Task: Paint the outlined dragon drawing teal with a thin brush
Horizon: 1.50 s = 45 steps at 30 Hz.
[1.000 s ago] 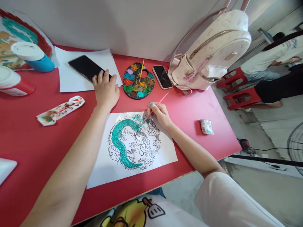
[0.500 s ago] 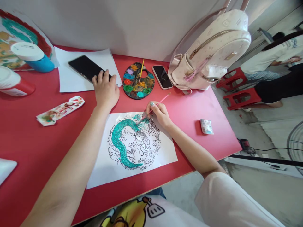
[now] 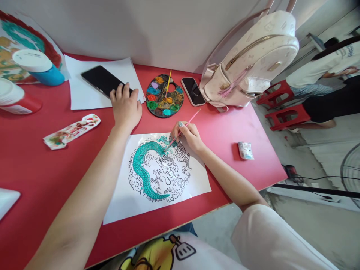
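Observation:
Pinched in my right hand [image 3: 189,135] is a thin pink paintbrush [image 3: 193,117], its tip down on the dragon drawing [image 3: 194,183]. Teal paint covers the dragon's long curved body; the head, the right side and the flames around are black outline on white paper. My left hand [image 3: 125,107] lies flat with spread fingers, its fingertips over the lower right corner of a large black phone [image 3: 102,80]. That phone rests on blank white sheets [image 3: 77,93]. Beyond my right hand sits a paint palette [image 3: 157,108] with several colours and a yellow brush [image 3: 168,82] lying across it.
A second phone [image 3: 193,92] and a pale pink backpack [image 3: 244,63] stand at the back right. A small packet [image 3: 245,150] lies on the right. To the left are a stained strip [image 3: 71,132], a blue bottle [image 3: 49,77] and a red bottle [image 3: 25,105]. People sit on red stools [image 3: 288,117].
The brush has tilted a little more upright in my right hand, and its tip has shifted slightly down on the dragon's body. My left hand has stayed in place.

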### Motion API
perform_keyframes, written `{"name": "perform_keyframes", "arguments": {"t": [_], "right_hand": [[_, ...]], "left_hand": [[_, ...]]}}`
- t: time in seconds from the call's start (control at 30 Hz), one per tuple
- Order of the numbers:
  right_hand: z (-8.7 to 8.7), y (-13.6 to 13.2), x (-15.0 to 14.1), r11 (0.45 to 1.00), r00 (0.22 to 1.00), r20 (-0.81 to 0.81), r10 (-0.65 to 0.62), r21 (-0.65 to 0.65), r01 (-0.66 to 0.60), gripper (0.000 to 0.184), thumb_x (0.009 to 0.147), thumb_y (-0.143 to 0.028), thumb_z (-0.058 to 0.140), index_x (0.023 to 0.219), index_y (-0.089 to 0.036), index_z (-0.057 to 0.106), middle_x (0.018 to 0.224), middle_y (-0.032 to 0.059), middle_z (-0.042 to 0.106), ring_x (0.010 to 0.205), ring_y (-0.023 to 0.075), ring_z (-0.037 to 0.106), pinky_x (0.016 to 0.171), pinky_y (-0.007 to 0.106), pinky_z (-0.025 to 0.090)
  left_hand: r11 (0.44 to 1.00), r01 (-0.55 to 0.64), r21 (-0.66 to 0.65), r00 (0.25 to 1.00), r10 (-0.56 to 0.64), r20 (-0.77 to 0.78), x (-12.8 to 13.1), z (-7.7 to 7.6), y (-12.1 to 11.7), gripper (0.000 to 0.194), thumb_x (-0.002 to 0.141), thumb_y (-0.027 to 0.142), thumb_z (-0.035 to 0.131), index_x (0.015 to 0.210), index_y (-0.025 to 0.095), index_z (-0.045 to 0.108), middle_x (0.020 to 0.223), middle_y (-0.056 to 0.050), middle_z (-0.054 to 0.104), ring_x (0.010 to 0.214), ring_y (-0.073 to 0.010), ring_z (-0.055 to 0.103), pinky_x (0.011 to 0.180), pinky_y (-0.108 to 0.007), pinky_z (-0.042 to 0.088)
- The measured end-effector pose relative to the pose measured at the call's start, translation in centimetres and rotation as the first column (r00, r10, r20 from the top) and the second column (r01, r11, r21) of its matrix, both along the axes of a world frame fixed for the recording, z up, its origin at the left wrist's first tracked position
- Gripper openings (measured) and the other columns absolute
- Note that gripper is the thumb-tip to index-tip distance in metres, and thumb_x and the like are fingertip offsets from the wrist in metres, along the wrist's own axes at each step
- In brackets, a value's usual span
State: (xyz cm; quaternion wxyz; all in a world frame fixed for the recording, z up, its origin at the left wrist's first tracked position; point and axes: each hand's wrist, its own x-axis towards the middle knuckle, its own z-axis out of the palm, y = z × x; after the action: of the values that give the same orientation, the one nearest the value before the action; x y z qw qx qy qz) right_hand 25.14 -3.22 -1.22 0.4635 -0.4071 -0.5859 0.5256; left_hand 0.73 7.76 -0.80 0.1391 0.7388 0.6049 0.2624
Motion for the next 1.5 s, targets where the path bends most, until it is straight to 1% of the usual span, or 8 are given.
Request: {"name": "perform_keyframes", "arguments": {"t": [0.13, 0.27, 0.4, 0.7, 0.8, 0.97, 1.17, 1.5], "right_hand": [[-0.06, 0.07, 0.07, 1.000, 1.000, 0.006, 0.001, 0.016, -0.001, 0.072, 0.105, -0.089, 0.067, 0.075, -0.023, 0.069, 0.064, 0.0001, 0.063, 0.061, 0.0153, 0.057, 0.059, 0.031, 0.049], [-0.02, 0.17, 0.22, 0.999, 1.000, 0.016, 0.025, 0.024, -0.026, 0.072, 0.107, -0.088, 0.065, 0.074, -0.023, 0.069, 0.061, -0.0006, 0.061, 0.061, 0.0154, 0.058, 0.061, 0.031, 0.053], [0.05, 0.18, 0.25, 0.999, 0.999, 0.033, 0.022, 0.033, -0.023, 0.073, 0.105, -0.090, 0.065, 0.075, -0.023, 0.070, 0.065, 0.0012, 0.065, 0.062, 0.0159, 0.059, 0.062, 0.031, 0.054], [0.11, 0.02, 0.22, 0.999, 0.999, 0.013, 0.046, 0.020, -0.046, 0.073, 0.105, -0.089, 0.067, 0.073, -0.024, 0.068, 0.062, 0.0000, 0.064, 0.063, 0.0167, 0.064, 0.065, 0.032, 0.057], [0.18, 0.03, 0.22, 0.999, 0.999, 0.026, 0.035, 0.023, -0.036, 0.074, 0.104, -0.091, 0.067, 0.074, -0.023, 0.069, 0.063, 0.0006, 0.066, 0.063, 0.0164, 0.064, 0.065, 0.032, 0.057], [0.34, -0.06, 0.07, 0.999, 0.999, 0.014, 0.038, 0.009, -0.038, 0.074, 0.103, -0.091, 0.067, 0.071, -0.024, 0.067, 0.060, 0.0003, 0.064, 0.062, 0.0170, 0.063, 0.065, 0.032, 0.056], [0.47, -0.17, 0.06, 0.998, 0.998, 0.028, 0.057, 0.004, -0.058, 0.074, 0.103, -0.091, 0.067, 0.072, -0.023, 0.070, 0.060, 0.0004, 0.064, 0.062, 0.0172, 0.064, 0.065, 0.032, 0.057], [0.33, -0.12, 0.17, 0.999, 0.999, 0.019, 0.048, 0.024, -0.048, 0.073, 0.106, -0.088, 0.067, 0.073, -0.023, 0.069, 0.061, 0.0001, 0.065, 0.062, 0.0161, 0.064, 0.065, 0.032, 0.055]], "left_hand": [[0.997, -0.007, 0.072, 0.998, 0.003, 0.055, -0.11, -0.73, 0.11, 0.052, 0.104, 0.035, 0.062, 0.155, 0.038, 0.070, 0.180, -0.008, 0.063, 0.178, -0.0451, 0.039, 0.147, -0.080, 0.020], [1.000, -0.004, 0.025, 1.000, 0.003, 0.026, -0.13, -0.68, 0.13, 0.052, 0.104, 0.034, 0.062, 0.155, 0.036, 0.071, 0.185, -0.008, 0.057, 0.180, -0.0448, 0.035, 0.148, -0.078, 0.018], [1.000, -0.017, 0.023, 1.000, 0.017, -0.007, -0.08, -0.49, 0.17, 0.052, 0.106, 0.029, 0.054, 0.155, 0.032, 0.071, 0.188, -0.011, 0.053, 0.180, -0.0439, 0.037, 0.148, -0.077, 0.019], [1.000, 0.011, -0.014, 1.000, -0.011, 0.000, -0.24, -0.24, 0.11, 0.058, 0.101, 0.043, 0.070, 0.160, 0.037, 0.068, 0.188, -0.007, 0.053, 0.182, -0.0463, 0.031, 0.149, -0.077, 0.016], [1.000, 0.015, 0.007, 1.000, -0.015, -0.010, -0.30, -0.53, 0.21, 0.057, 0.104, 0.044, 0.067, 0.161, 0.039, 0.066, 0.186, -0.006, 0.056, 0.181, -0.0445, 0.033, 0.149, -0.075, 0.018], [0.997, -0.011, 0.076, 1.000, 0.011, 0.004, -0.20, -0.93, 0.18, 0.052, 0.108, 0.038, 0.055, 0.158, 0.039, 0.069, 0.181, -0.007, 0.062, 0.177, -0.0429, 0.041, 0.148, -0.077, 0.022], [0.997, 0.007, 0.073, 0.999, -0.010, 0.031, -0.15, -0.69, 0.02, 0.054, 0.105, 0.041, 0.062, 0.158, 0.041, 0.068, 0.176, -0.007, 0.066, 0.177, -0.0441, 0.040, 0.147, -0.078, 0.022], [0.999, 0.030, 0.028, 0.999, -0.031, 0.044, -0.42, -0.46, 0.13, 0.057, 0.102, 0.042, 0.066, 0.159, 0.039, 0.068, 0.184, -0.007, 0.058, 0.180, -0.0469, 0.035, 0.148, -0.081, 0.017]]}}
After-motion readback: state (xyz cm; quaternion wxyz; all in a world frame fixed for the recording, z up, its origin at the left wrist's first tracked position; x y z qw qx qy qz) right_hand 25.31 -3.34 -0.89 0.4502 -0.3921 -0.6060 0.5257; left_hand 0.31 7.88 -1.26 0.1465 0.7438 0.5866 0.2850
